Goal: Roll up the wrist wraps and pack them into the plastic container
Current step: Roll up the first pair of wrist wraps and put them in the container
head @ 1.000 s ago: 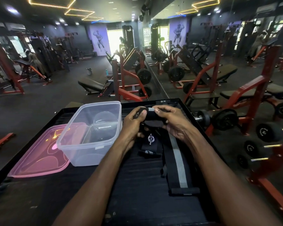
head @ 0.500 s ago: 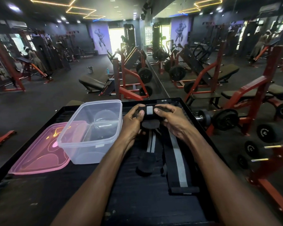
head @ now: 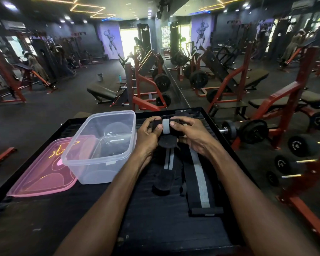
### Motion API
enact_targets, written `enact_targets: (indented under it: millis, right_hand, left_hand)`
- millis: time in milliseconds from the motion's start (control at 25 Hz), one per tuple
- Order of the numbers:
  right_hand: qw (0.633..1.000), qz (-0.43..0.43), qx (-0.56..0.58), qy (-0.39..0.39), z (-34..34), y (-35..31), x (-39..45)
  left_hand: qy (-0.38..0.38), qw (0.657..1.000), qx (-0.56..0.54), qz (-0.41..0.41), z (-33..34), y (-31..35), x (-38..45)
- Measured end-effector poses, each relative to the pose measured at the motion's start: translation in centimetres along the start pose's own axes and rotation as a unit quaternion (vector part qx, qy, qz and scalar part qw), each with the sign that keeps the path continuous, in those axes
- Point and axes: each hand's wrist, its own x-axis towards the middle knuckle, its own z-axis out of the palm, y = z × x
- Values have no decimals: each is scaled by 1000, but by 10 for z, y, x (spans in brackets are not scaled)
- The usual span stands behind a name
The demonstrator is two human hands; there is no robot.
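Note:
A black wrist wrap with a grey stripe (head: 166, 126) is partly rolled and held over the far middle of the black table. My left hand (head: 149, 134) grips the roll's left end and my right hand (head: 189, 133) grips its right end. The wrap's loose tail (head: 166, 169) hangs down to the table and ends in a black pad. A second wrist wrap (head: 199, 174) lies flat and unrolled to the right of it. The clear plastic container (head: 100, 145) stands open just left of my left hand.
A pink lid (head: 42, 172) lies flat, partly under the container's left side. The black table (head: 155, 228) has a raised rim. Dumbbells on a red rack (head: 294, 154) stand close on the right. Benches and weight machines fill the gym floor beyond.
The roll has turned in my hands, so its grey stripe now faces up. More of the tail is wound on, and the logo end has dropped flat onto the table.

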Motion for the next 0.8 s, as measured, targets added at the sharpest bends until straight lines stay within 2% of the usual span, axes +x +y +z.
enact_targets:
  millis: [120,200,320,560,800]
  right_hand:
    - [999,-37,-15,2,-1,2,1]
    - [998,-51,-27,-16,-3,2,0]
    - [998,-46,-24,-22,-2,2,1]
    - [999,27,-31,-16,-2,1,0]
    - [995,-69,-72,19,-5,6,3]
  left_hand:
    - [-33,997,-38,-66,0,6,-5]
    - [-36,995,-49,-83,0,5,-5]
    - [-12,997,-50,-51,0,-1,-1]
    - [-6,999,41,19,-2,-8,1]
    - [-33,997,-31,-61,1,-4,-1]
